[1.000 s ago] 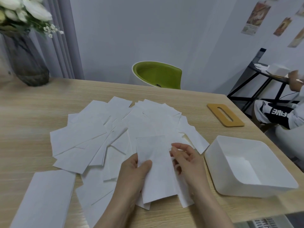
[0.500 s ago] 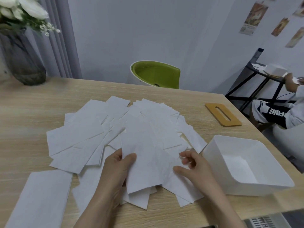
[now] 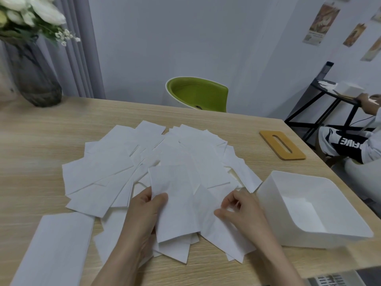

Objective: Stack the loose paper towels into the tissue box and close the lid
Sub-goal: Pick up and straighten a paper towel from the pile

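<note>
Gathering step, judging by the spread. Left hand pinches a small stack of paper towels; right hand pinches another sheet's edge. Tissue box sits open at 3 o'clock, lid at 1 o'clock. Next: square sheets onto stack.

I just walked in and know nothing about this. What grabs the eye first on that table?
A wide fan of white paper towels covers the middle of the wooden table. Near the front edge, the left hand pinches one sheet while the right hand rests curled on the pile. To the right stands an open white box, with its tan slotted lid lying apart behind it.
</note>
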Motion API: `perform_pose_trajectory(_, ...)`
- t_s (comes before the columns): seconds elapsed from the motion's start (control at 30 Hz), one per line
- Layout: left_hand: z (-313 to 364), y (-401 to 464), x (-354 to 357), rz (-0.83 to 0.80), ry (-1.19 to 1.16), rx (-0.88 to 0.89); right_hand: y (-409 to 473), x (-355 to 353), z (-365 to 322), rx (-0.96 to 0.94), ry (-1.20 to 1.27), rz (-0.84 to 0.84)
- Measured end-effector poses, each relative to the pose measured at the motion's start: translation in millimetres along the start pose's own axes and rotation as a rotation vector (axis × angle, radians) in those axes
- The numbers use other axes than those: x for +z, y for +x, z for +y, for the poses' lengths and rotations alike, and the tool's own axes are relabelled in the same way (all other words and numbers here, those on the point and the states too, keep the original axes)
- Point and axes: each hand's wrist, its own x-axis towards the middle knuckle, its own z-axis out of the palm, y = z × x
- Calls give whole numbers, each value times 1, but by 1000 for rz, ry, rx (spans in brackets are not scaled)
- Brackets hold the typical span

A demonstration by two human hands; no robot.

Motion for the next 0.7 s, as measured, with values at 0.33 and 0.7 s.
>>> perform_pose_trajectory(0.33, 0, 0, 0, 0, -7, 5, 1, 1, -4, 43, 6, -120)
perform_pose_trajectory(0.7, -3, 6, -7, 8, 7, 0, 2, -4, 2, 105, 268, 34)
